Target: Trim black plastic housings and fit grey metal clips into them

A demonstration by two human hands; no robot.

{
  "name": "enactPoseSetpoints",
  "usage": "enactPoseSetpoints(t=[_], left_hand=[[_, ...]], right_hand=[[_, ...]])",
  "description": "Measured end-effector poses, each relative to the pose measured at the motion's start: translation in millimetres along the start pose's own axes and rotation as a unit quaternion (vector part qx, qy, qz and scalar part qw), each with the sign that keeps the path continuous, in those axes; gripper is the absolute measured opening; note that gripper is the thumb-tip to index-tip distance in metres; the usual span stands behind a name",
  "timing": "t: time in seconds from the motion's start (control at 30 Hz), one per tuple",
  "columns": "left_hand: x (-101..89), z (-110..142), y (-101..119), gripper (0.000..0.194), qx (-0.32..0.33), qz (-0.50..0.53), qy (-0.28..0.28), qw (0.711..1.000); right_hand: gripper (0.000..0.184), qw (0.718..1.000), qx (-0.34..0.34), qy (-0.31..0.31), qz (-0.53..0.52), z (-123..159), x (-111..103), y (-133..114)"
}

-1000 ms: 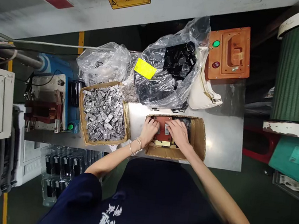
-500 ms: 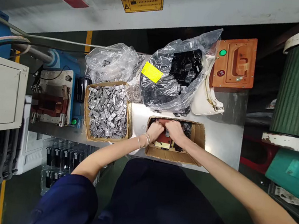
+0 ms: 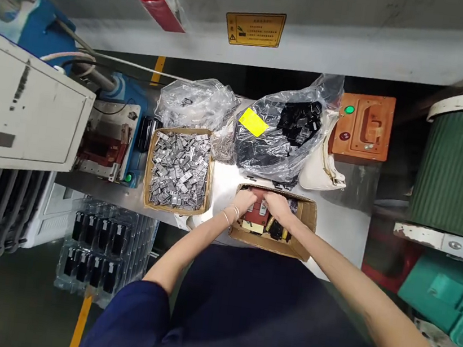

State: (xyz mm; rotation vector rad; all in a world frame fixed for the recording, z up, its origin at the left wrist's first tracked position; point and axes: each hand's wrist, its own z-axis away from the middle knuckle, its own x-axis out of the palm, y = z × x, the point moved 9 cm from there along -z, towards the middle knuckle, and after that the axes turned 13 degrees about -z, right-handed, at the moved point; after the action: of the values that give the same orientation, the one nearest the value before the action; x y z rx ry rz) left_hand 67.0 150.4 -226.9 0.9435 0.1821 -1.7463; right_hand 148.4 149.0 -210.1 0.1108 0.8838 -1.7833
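Observation:
Both hands are down inside an open cardboard box (image 3: 306, 217) on the metal bench. A red-brown block (image 3: 258, 219) lies in it, with small grey metal pieces set on it. My left hand (image 3: 245, 200) is closed over the block's left side, a bangle on its wrist. My right hand (image 3: 277, 204) is closed at the right side, beside a grey metal piece (image 3: 263, 207). The fingertips are hidden, so what they grip cannot be made out. A pale yellow label (image 3: 252, 227) is on the block's near edge. Black and yellow items (image 3: 277, 229) lie to its right.
A carton of grey metal clips (image 3: 179, 171) stands left of the box. Behind are a bag of black parts (image 3: 260, 149), a white pouch (image 3: 320, 165) and an orange control box (image 3: 363, 125). A blue press (image 3: 129, 126) is at left; trays of black parts (image 3: 96, 247) sit lower left.
The camera view has shifted, so bench items appear further right. Both hands stay in the box at the red-brown block; more of the block and its metal pieces shows between them.

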Motion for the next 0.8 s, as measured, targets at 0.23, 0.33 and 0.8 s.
enactPoseSetpoints(t=[0.23, 0.33, 0.8], left_hand=[[-38.1, 76.4, -3.0, 0.024, -0.05, 0.326, 0.148, 0.932], [-44.7, 122.6, 6.6, 0.038, -0.057, 0.462, 0.188, 0.865], [-52.4, 175.3, -12.9, 0.043, -0.103, 0.82, 0.184, 0.532]], right_hand=[[0.03, 0.964, -0.023, 0.137, -0.226, 89.7, -11.3, -0.8], [0.031, 0.819, -0.019, 0.18, -0.545, 136.4, -4.4, -8.1], [0.049, 0.487, 0.066, 0.031, -0.87, 120.1, 15.4, -102.8]])
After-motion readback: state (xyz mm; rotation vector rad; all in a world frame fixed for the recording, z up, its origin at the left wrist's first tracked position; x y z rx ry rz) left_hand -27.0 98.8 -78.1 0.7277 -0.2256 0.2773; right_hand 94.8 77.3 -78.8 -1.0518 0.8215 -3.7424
